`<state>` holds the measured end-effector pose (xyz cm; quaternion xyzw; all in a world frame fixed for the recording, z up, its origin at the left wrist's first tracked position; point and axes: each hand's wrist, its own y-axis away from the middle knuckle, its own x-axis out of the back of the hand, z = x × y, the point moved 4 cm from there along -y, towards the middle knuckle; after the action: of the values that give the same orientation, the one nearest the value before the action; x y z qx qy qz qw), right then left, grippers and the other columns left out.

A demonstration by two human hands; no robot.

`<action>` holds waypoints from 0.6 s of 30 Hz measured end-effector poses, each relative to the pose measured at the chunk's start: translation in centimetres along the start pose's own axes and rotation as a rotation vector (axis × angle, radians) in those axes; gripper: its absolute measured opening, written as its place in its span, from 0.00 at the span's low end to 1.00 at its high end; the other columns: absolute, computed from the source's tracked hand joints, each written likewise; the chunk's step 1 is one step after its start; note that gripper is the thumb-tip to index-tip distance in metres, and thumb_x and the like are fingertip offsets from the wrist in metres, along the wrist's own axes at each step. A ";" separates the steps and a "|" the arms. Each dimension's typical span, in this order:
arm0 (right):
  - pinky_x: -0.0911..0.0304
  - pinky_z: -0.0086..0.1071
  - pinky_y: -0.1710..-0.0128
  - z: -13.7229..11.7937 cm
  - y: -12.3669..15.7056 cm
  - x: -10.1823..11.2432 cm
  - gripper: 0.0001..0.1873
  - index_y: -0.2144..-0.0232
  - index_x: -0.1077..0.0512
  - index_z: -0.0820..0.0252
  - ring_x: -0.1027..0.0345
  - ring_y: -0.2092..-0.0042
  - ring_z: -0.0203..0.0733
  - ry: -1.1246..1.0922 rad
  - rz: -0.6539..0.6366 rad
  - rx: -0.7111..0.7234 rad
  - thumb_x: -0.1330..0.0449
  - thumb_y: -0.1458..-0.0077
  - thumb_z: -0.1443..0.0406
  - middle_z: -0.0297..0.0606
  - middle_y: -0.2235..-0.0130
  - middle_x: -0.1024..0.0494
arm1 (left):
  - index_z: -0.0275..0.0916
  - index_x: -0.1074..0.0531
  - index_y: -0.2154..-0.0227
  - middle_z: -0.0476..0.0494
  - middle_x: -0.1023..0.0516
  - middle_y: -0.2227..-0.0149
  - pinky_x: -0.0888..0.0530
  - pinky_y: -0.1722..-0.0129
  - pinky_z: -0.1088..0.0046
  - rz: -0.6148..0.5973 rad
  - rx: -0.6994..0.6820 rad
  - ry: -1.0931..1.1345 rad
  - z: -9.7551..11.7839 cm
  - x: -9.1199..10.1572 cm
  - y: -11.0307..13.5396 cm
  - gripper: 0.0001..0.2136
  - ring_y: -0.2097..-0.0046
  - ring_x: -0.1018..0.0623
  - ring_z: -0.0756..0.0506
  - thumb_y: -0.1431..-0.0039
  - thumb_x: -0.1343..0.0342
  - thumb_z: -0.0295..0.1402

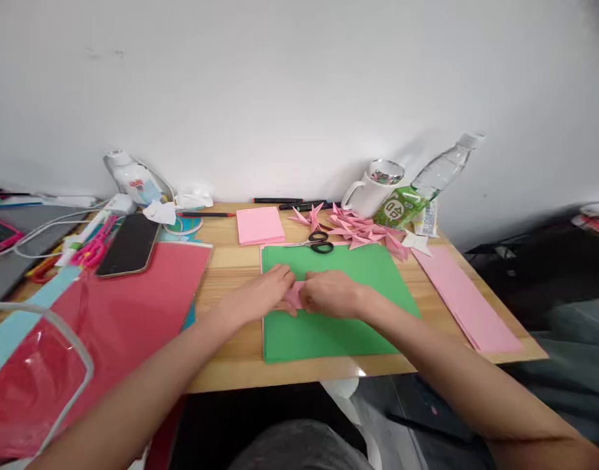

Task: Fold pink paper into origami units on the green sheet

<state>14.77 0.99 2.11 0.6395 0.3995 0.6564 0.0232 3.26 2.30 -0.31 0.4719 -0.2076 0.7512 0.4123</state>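
Observation:
A small piece of pink paper (294,295) lies between my two hands, above a stack of green paper (338,336). My left hand (276,288) grips its left side, with fingers bent. On its right side my right hand (329,294) is curled closed and presses on the paper. Much of the piece is hidden under my fingers. Black-handled scissors (322,242) rest at the green stack's back edge. Behind the stack are a pad of square pink paper (260,225) and a heap of folded pink paper pieces (361,228).
A white mug (370,192) and a tilted bottle (441,171) stand by the wall. Pink paper strips (468,300) lie at right. To the left are a phone (130,245), red paper (133,313), pink scissors (94,245) and a white bottle (133,177). Pens (278,200) lie behind.

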 end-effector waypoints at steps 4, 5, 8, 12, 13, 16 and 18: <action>0.42 0.28 0.68 0.9 0.5 -0.5 0.11 0.65 0.24 0.54 0.29 0.59 0.44 -0.021 -0.003 -0.028 0.44 0.49 0.69 0.40 0.61 0.24 | 0.37 0.34 0.61 0.45 0.33 0.63 0.37 0.64 0.70 0.022 -0.071 -0.031 -1.2 0.0 0.6 0.23 0.61 0.33 0.43 0.52 0.43 0.51; 0.42 0.28 0.68 1.1 0.6 -0.5 0.11 0.64 0.24 0.53 0.29 0.60 0.43 -0.028 -0.003 -0.034 0.44 0.48 0.68 0.39 0.60 0.24 | 0.38 0.34 0.59 0.44 0.33 0.61 0.37 0.64 0.70 0.020 -0.084 -0.046 -1.5 0.0 0.7 0.25 0.60 0.33 0.42 0.53 0.43 0.52; 0.44 0.27 0.70 1.5 0.6 -0.6 0.10 0.64 0.24 0.53 0.29 0.61 0.42 -0.050 -0.008 -0.033 0.43 0.48 0.66 0.37 0.59 0.24 | 0.42 0.34 0.54 0.43 0.34 0.57 0.37 0.62 0.69 0.011 -0.091 -0.079 -2.3 0.1 1.3 0.27 0.58 0.34 0.42 0.53 0.44 0.54; 0.47 0.27 0.73 1.7 0.7 -0.6 0.09 0.65 0.24 0.55 0.29 0.64 0.41 -0.077 -0.032 -0.004 0.43 0.48 0.67 0.36 0.64 0.22 | 0.45 0.35 0.52 0.42 0.36 0.53 0.36 0.60 0.68 0.006 -0.081 -0.085 -2.9 0.2 1.8 0.27 0.57 0.34 0.41 0.53 0.44 0.54; 0.47 0.27 0.73 1.7 0.7 -0.6 0.09 0.65 0.24 0.56 0.30 0.64 0.40 -0.082 -0.036 0.005 0.43 0.48 0.66 0.36 0.65 0.21 | 0.45 0.35 0.52 0.42 0.36 0.53 0.36 0.59 0.67 0.001 -0.080 -0.086 -2.9 0.2 1.8 0.28 0.57 0.34 0.41 0.53 0.44 0.54; 0.48 0.27 0.74 1.6 0.7 -0.6 0.09 0.65 0.25 0.57 0.30 0.65 0.40 -0.097 -0.040 0.026 0.43 0.48 0.66 0.35 0.65 0.21 | 0.45 0.35 0.52 0.42 0.36 0.53 0.36 0.58 0.66 -0.010 -0.069 -0.089 -2.7 0.0 1.8 0.29 0.57 0.34 0.41 0.55 0.43 0.55; 0.49 0.27 0.74 1.6 0.6 -0.6 0.09 0.65 0.25 0.57 0.30 0.65 0.40 -0.104 -0.039 0.026 0.43 0.48 0.67 0.35 0.65 0.21 | 0.45 0.35 0.53 0.42 0.36 0.54 0.36 0.58 0.66 0.007 -0.037 -0.109 -2.5 -0.1 1.8 0.25 0.57 0.34 0.41 0.50 0.45 0.53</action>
<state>16.59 1.03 1.71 0.6651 0.4186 0.6166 0.0484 0.52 2.94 -1.45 0.5034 -0.2454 0.7219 0.4064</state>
